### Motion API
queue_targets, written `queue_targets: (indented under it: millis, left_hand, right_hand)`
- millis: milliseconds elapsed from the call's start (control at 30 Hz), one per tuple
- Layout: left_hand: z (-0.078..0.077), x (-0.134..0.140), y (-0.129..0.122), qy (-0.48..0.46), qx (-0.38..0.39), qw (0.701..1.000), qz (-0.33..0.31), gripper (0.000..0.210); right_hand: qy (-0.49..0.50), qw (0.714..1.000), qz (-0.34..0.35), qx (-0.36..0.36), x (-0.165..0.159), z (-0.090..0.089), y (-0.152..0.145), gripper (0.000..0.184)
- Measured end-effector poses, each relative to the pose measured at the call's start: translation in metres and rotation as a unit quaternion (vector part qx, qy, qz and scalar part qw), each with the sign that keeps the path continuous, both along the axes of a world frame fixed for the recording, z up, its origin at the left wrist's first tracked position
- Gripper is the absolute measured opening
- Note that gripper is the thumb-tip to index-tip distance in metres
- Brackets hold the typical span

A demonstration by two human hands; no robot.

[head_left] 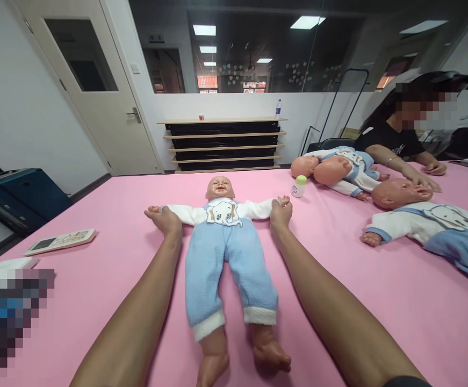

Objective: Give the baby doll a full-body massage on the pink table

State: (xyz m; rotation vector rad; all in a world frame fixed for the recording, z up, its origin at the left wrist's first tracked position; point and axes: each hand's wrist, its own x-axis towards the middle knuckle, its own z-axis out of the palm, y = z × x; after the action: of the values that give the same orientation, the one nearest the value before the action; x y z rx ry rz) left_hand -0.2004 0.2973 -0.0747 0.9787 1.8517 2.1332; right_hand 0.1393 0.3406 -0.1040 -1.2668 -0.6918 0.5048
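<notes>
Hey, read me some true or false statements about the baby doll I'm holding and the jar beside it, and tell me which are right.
1. The held baby doll lies face up on the pink tablecloth. True.
2. The left hand holds one of the doll's arms near its end. True.
3. The green-lidded jar stands upright. True.
4. The right hand is wrapped around the jar. False: the right hand holds the doll's other arm, and the jar stands apart.
5. The doll's feet are covered. False: both feet are bare.
</notes>
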Motion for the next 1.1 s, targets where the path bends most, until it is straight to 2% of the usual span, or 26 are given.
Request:
queue_targets:
  millis: [100, 167, 300, 400, 500, 600, 700, 800, 933, 1033, 1100]
  left_hand:
    - [0.011, 0.013, 0.005, 0.079, 0.029, 0.996, 0.014, 0.057]
    - [0.02, 0.018, 0.013, 0.15, 0.034, 0.988, -0.017, 0.065]
    - [0.035, 0.023, 0.039, 0.261, -0.031, 0.96, -0.092, 0.064]
    - [0.037, 0.025, 0.061, 0.294, -0.105, 0.941, -0.129, 0.066]
    - [0.029, 0.026, 0.079, 0.304, -0.183, 0.922, -0.157, 0.066]
    - [0.018, 0.026, 0.094, 0.313, -0.258, 0.896, -0.179, 0.063]
    - [0.01, 0.024, 0.107, 0.333, -0.316, 0.865, -0.202, 0.052]
    - [0.007, 0.023, 0.118, 0.335, -0.342, 0.849, -0.223, 0.041]
    - [0.004, 0.025, 0.123, 0.329, -0.351, 0.846, -0.231, 0.037]
    - [0.003, 0.027, 0.119, 0.317, -0.344, 0.853, -0.232, 0.038]
    - [0.006, 0.029, 0.116, 0.298, -0.338, 0.864, -0.225, 0.043]
  right_hand:
    - [-0.106, 0.991, 0.04, 0.064, -0.015, 0.02, -0.009, 0.058]
    - [-0.179, 0.978, 0.071, 0.085, -0.021, 0.036, -0.01, 0.056]
    - [-0.268, 0.954, 0.118, 0.067, -0.029, 0.065, 0.01, 0.05]
    - [-0.332, 0.93, 0.155, 0.023, -0.04, 0.076, 0.035, 0.045]
    - [-0.407, 0.889, 0.187, -0.091, -0.054, 0.074, 0.058, 0.042]
    - [-0.451, 0.847, 0.207, -0.19, -0.065, 0.063, 0.075, 0.037]
    - [-0.465, 0.825, 0.222, -0.233, -0.069, 0.051, 0.084, 0.029]
    - [-0.482, 0.8, 0.235, -0.268, -0.07, 0.047, 0.085, 0.021]
    - [-0.497, 0.787, 0.237, -0.278, -0.073, 0.048, 0.078, 0.032]
    - [-0.493, 0.794, 0.227, -0.273, -0.075, 0.049, 0.072, 0.044]
    - [-0.48, 0.802, 0.222, -0.276, -0.075, 0.049, 0.07, 0.046]
